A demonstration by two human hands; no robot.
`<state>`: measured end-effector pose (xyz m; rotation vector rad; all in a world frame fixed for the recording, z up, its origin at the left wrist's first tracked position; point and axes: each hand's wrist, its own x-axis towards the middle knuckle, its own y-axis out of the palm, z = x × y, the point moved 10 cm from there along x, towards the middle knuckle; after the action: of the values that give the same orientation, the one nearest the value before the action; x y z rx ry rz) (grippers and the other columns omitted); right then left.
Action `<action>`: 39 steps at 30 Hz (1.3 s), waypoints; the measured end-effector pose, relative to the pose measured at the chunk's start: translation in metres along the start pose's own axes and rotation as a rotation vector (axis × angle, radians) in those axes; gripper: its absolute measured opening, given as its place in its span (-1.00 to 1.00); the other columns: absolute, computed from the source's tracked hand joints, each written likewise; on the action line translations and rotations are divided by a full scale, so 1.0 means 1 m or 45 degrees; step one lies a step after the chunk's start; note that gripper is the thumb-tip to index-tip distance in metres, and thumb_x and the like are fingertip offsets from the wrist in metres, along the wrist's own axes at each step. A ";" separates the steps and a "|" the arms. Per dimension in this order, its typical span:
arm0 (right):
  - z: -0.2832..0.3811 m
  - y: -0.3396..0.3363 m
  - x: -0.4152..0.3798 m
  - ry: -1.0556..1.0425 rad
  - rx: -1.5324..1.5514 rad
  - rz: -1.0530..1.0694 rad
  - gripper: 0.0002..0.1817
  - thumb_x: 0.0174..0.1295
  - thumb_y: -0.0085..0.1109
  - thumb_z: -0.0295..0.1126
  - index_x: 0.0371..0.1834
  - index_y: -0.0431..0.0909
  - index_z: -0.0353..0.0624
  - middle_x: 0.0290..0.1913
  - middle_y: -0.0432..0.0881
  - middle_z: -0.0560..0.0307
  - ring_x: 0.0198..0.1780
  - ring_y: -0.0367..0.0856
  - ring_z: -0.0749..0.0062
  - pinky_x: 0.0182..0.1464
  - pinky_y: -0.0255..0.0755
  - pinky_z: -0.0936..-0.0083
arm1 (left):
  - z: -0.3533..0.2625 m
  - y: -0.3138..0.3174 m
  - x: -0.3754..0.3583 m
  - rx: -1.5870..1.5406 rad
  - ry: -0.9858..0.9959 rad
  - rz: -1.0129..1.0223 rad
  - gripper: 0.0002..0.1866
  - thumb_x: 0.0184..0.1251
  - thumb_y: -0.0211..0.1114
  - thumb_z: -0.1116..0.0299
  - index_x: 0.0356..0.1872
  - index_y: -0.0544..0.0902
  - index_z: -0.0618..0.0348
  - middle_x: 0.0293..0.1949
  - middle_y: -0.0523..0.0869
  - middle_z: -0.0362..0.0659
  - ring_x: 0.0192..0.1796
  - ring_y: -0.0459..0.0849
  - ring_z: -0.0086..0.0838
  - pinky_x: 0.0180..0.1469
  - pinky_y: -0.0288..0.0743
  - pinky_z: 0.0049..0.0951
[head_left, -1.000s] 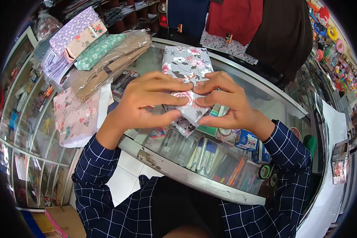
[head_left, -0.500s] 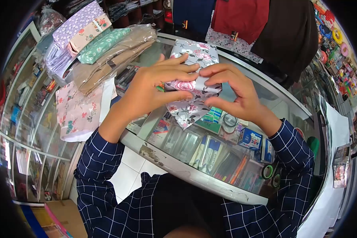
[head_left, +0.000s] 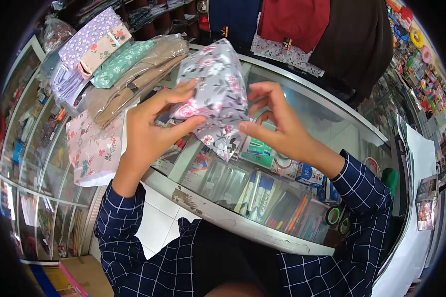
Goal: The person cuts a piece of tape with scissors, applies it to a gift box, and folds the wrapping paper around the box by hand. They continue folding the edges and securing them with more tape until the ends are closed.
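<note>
A gift-wrapped package [head_left: 213,74] in grey paper with pink and white flowers is raised at a tilt above the glass counter. A folded, pointed flap [head_left: 220,141] of the paper hangs from its near end. My left hand [head_left: 153,116] grips the left side, thumb along the near end and fingers partly hidden against the package. Beside the right edge is my right hand [head_left: 277,121], fingers apart and curved; its thumb tip meets the near end by the flap.
The glass display counter [head_left: 252,242] holds pens, boxes and tape rolls under its top. At the left lie plastic-bagged brown clothes [head_left: 134,89], other floral-wrapped bundles [head_left: 91,39] and a pink floral sheet [head_left: 94,148]. Dark and red cloths [head_left: 295,24] hang at the back.
The package has been lifted and tilted, its far end swinging left. My left hand has moved from its top to its left side; my right hand has drawn away from the top to its right edge.
</note>
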<state>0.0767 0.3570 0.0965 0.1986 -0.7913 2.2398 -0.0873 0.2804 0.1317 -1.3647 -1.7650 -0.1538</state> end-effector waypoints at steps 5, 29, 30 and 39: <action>0.018 0.026 -0.003 0.061 -0.073 0.148 -0.19 0.17 0.29 -0.28 0.37 -0.02 -0.27 0.13 0.32 -0.12 0.13 0.38 0.27 0.11 0.38 0.41 | -0.024 -0.016 -0.007 0.345 -0.019 -0.089 -0.35 -0.07 0.52 0.46 0.17 0.54 0.07 -0.07 0.65 -0.08 -0.02 0.66 -0.38 0.01 0.55 -0.47; 0.021 0.009 0.005 -0.147 -0.043 0.288 -0.22 0.10 0.28 -0.55 0.40 0.15 0.02 -0.09 0.46 -0.03 -0.24 0.56 0.36 -0.16 0.54 0.51 | 0.001 0.008 -0.001 0.350 -0.055 0.097 -0.46 -0.11 0.57 0.30 -0.06 0.53 0.14 -0.74 0.40 -0.24 -0.68 0.36 -0.64 -0.60 0.24 -0.60; 0.023 0.010 0.009 -0.198 -0.112 0.299 -0.24 0.08 0.31 -0.52 0.38 0.19 0.02 -0.12 0.47 -0.03 -0.27 0.56 0.35 -0.18 0.53 0.52 | 0.002 0.008 -0.001 0.344 -0.055 0.100 -0.46 -0.11 0.57 0.30 -0.06 0.53 0.14 -0.74 0.39 -0.25 -0.69 0.35 -0.65 -0.61 0.23 -0.60; 0.046 0.007 0.011 -0.873 -0.478 -0.080 -0.27 -0.12 0.51 -0.18 0.13 0.33 -0.07 0.22 0.26 -0.11 0.17 0.30 -0.01 0.16 0.29 0.20 | 0.000 0.013 -0.001 0.338 -0.046 0.098 -0.49 -0.09 0.56 0.31 -0.07 0.53 0.09 -0.75 0.37 -0.23 -0.69 0.34 -0.62 -0.61 0.20 -0.60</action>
<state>0.0601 0.3326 0.1339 0.8183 -1.5173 1.9121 -0.0766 0.2844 0.1264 -1.2453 -1.6908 0.1438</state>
